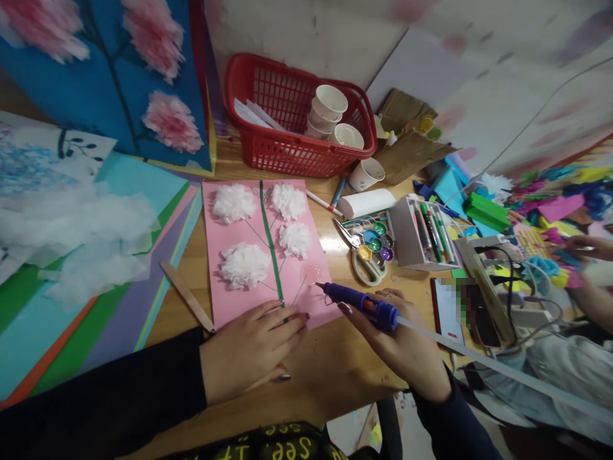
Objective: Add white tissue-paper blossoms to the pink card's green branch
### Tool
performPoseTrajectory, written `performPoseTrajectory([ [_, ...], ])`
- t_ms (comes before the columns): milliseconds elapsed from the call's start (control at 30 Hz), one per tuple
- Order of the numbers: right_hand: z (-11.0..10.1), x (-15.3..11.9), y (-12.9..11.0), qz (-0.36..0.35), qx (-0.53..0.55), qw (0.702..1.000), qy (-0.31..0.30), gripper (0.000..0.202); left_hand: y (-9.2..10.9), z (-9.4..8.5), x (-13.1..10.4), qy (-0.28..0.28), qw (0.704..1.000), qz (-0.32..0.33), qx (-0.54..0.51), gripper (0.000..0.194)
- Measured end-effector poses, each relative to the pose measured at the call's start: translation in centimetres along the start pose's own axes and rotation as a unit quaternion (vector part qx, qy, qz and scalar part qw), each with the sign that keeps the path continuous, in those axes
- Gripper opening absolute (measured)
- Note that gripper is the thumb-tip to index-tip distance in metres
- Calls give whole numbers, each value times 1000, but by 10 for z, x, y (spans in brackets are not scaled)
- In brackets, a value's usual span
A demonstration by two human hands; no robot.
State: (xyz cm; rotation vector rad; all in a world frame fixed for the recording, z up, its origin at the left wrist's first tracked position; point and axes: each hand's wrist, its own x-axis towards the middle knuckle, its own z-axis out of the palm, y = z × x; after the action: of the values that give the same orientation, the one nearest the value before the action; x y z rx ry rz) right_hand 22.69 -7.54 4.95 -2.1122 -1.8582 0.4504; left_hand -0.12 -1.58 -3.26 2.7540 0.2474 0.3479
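My right hand is wrapped round a blue hot glue gun with a long clear glue stick running out of its back. The gun's nozzle points at a round glue patch on a pink sheet of paper. Flat on the lower edge of that sheet lies my left hand, fingers stretched out. A green stem runs down the sheet, with thin drawn branches. Several white tissue-paper flowers sit on both sides of it.
Behind the sheet stands a red basket with paper cups. To the right are scissors, a paint palette, a marker box and a phone. Coloured paper and white tissue lie left. Another person's hand shows far right.
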Motion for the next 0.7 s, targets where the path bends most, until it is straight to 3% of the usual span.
performPoseTrajectory([
  [700, 1, 9, -8, -29, 29, 999, 11, 35, 0, 3, -1, 18, 1000, -4, 2, 52],
])
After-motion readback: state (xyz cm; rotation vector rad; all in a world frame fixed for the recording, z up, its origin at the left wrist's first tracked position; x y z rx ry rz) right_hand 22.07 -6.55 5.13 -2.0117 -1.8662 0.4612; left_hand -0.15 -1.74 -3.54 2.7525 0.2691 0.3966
